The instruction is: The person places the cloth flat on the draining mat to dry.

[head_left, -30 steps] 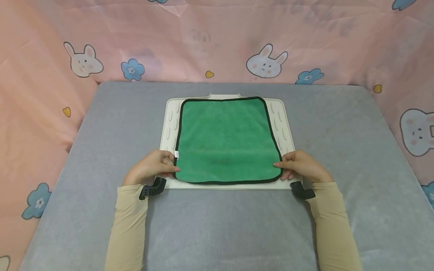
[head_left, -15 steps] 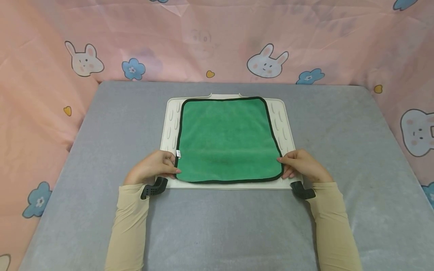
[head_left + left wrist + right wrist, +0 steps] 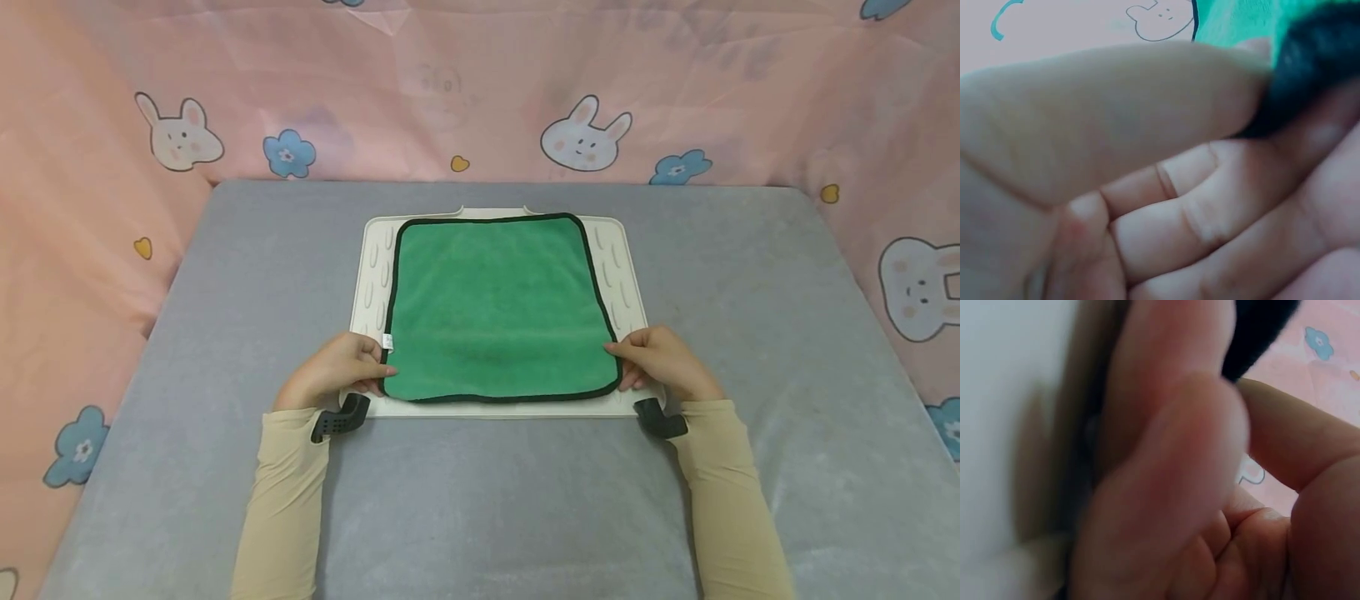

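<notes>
A green cloth (image 3: 495, 300) with a black border is spread over a white ridged board (image 3: 618, 275) on the table. At the cloth's left edge, below its small white tag (image 3: 387, 342), my left hand (image 3: 337, 367) pinches the border, thumb on top and fingers beneath. My right hand (image 3: 663, 362) pinches the opposite edge near the front right corner in the same way. Close up, the left wrist view has the dark border (image 3: 1310, 69) between thumb and fingers. In the right wrist view the curled fingers (image 3: 1172, 469) are blurred, with a bit of black border (image 3: 1260, 337) above them.
The board lies on a grey cloth-covered table (image 3: 495, 500). A pink curtain (image 3: 360, 83) printed with rabbits and flowers hangs behind and along both sides. A black wrist mount (image 3: 341, 417) sits at the left wrist, and another mount (image 3: 660, 418) at the right.
My right thumb has shifted slightly up along the cloth's right edge. The cloth's front edge sits a little farther back on the board. Both hands still hold the cloth.
</notes>
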`<state>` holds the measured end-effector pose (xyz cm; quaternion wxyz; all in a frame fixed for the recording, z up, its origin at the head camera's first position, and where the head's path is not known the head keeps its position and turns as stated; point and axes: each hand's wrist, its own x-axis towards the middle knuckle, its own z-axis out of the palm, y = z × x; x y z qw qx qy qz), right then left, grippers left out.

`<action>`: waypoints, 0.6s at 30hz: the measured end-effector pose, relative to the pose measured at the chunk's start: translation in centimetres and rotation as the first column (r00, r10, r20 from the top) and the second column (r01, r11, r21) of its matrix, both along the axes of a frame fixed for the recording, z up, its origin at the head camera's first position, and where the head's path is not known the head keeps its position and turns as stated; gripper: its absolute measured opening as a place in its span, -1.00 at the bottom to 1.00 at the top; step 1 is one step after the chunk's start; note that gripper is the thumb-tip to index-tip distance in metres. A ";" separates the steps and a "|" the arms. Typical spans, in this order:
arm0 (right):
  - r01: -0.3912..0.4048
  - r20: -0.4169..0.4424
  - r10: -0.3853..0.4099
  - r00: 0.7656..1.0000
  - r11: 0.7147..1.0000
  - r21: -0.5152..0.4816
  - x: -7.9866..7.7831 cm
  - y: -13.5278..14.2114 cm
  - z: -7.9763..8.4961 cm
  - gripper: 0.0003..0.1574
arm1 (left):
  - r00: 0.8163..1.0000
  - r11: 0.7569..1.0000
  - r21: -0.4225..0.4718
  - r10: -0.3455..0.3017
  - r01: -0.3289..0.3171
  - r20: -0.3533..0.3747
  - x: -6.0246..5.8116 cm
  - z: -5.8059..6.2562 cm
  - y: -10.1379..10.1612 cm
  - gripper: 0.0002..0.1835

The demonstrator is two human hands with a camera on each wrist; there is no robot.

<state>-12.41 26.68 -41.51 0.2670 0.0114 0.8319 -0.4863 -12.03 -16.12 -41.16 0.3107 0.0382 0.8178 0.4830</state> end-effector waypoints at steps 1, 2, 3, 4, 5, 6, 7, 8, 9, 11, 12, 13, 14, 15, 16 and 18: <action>0.001 0.001 -0.001 1.000 1.000 0.001 0.0 0.0 0.0 -0.56 | 1.000 1.000 0.004 0.002 -0.002 -0.002 0.0 0.0 0.0 -0.76; 0.000 0.001 0.000 1.000 1.000 0.002 0.0 0.1 0.0 -0.55 | 1.000 1.000 0.008 0.004 -0.004 -0.003 0.0 0.0 0.0 -0.75; 0.000 0.000 0.000 1.000 1.000 0.004 0.0 0.1 0.0 -0.55 | 1.000 1.000 0.011 0.007 -0.007 0.000 0.0 -0.1 0.0 -0.76; -0.001 -0.001 0.001 1.000 1.000 0.006 -0.1 0.1 0.0 -0.55 | 1.000 1.000 0.017 0.012 -0.012 0.006 -0.1 -0.1 0.0 -0.76; -0.001 -0.003 0.001 1.000 1.000 0.006 -0.1 0.2 0.0 -0.55 | 1.000 1.000 0.025 0.016 -0.016 0.015 -0.1 -0.1 0.0 -0.76; -0.001 -0.006 0.001 1.000 1.000 0.006 -0.1 0.2 0.0 -0.55 | 1.000 0.999 0.036 0.020 -0.021 0.024 -0.2 -0.1 0.0 -0.77; -0.001 -0.011 0.002 1.000 1.000 0.007 -0.1 0.2 -0.1 -0.55 | 0.999 0.999 0.043 0.026 -0.027 0.030 -0.2 -0.1 0.0 -0.78; 0.000 -0.016 0.000 1.000 1.000 0.007 -0.1 0.2 -0.1 -0.55 | 0.999 0.999 0.042 0.030 -0.031 0.026 -0.2 0.0 0.0 -0.78; 0.004 -0.024 -0.004 1.000 1.000 0.009 -0.2 0.2 -0.1 -0.56 | 0.999 0.998 0.045 0.037 -0.038 0.019 -0.3 0.0 -0.1 -0.78; 0.008 -0.057 -0.008 0.998 1.000 0.014 -0.3 0.3 -0.1 -0.57 | 0.998 0.998 0.045 0.052 -0.051 -0.026 -0.4 0.1 -0.5 -0.77; 0.011 -0.078 -0.009 0.997 1.000 0.019 -0.4 0.4 -0.1 -0.57 | 0.996 0.997 0.044 0.063 -0.061 -0.055 -0.4 0.1 -0.7 -0.76; 0.015 -0.101 -0.012 0.995 1.000 0.027 -0.5 0.5 0.0 -0.57 | 0.993 0.997 0.041 0.074 -0.070 -0.091 -0.5 0.2 -0.9 -0.74; 0.019 -0.125 -0.015 0.992 0.999 0.027 -0.7 0.6 0.1 -0.57 | 0.989 0.996 0.034 0.081 -0.077 -0.127 -0.5 0.3 -1.1 -0.73; 0.021 -0.158 -0.014 0.987 0.999 0.044 -0.9 0.7 0.2 -0.56 | 0.984 0.996 0.036 0.088 -0.084 -0.157 -0.6 0.3 -1.3 -0.72; 0.022 -0.190 -0.011 0.982 0.998 0.057 -1.1 0.9 0.4 -0.55 | 0.978 0.996 0.031 0.092 -0.088 -0.188 -0.7 0.4 -1.4 -0.71; 0.029 -0.254 -0.003 0.967 0.995 0.098 -1.6 1.2 0.8 -0.52 | 0.964 0.996 0.005 0.092 -0.094 -0.248 -1.1 0.6 -1.7 -0.67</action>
